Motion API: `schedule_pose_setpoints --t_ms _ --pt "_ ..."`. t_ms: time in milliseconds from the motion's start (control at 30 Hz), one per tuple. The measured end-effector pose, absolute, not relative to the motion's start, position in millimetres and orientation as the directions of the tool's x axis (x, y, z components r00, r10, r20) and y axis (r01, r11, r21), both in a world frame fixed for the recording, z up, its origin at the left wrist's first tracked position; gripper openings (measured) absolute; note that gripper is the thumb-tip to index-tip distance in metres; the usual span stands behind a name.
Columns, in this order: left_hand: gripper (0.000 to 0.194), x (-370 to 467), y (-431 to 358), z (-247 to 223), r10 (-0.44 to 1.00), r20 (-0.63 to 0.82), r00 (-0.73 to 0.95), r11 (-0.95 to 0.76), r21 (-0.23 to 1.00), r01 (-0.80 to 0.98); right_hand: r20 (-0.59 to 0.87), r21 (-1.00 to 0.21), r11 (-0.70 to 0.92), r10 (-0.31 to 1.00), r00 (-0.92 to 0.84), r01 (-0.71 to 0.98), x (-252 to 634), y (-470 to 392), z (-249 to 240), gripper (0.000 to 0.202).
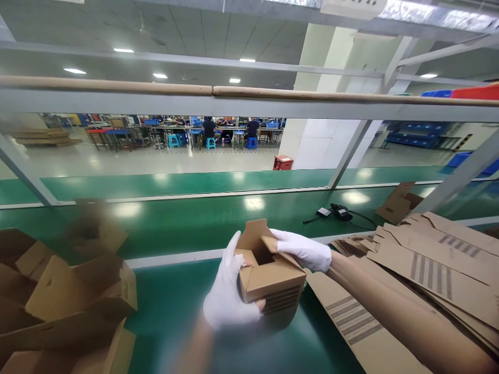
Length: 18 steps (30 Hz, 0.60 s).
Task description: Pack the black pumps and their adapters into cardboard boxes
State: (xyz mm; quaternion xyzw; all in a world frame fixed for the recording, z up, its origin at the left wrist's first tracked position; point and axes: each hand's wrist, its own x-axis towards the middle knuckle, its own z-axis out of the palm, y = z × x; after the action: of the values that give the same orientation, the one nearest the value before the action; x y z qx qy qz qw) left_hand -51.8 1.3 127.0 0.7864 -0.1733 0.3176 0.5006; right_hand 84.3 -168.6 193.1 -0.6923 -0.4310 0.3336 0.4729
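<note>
Between my hands is a small brown cardboard box (273, 279) with dark printed stripes on one side and its top flaps up. My left hand (228, 296), in a white glove with bare fingertips, wraps round the box's left side, thumb low on the striped face. My right hand (304, 249), also in a white glove, is closed on a flap at the box's upper right; some of its fingers are hidden behind the cardboard. The inside of the box is dark, so its contents cannot be made out.
Open cardboard boxes (70, 291) crowd the left side. Flat striped cardboard blanks (429, 259) are stacked at the right. Beyond lie a black device with a cable (341, 212) and another open box (397, 203) on the green surface. A metal frame rail (249, 108) crosses ahead.
</note>
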Motion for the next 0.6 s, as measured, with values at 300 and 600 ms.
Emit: schedule_pose_setpoints --t_ms 300,600 --pt "0.049 -54 -5 132 0.053 0.713 0.699 -0.387 0.66 -0.644 -0.132 -0.958 -0.179 0.968 0.212 0.222 109 -179 217 0.059" --pt "0.045 -58 -6 135 -0.006 0.787 0.617 -0.38 0.569 -0.729 -0.368 -0.229 -0.474 0.851 0.376 0.85 51 -140 259 0.051"
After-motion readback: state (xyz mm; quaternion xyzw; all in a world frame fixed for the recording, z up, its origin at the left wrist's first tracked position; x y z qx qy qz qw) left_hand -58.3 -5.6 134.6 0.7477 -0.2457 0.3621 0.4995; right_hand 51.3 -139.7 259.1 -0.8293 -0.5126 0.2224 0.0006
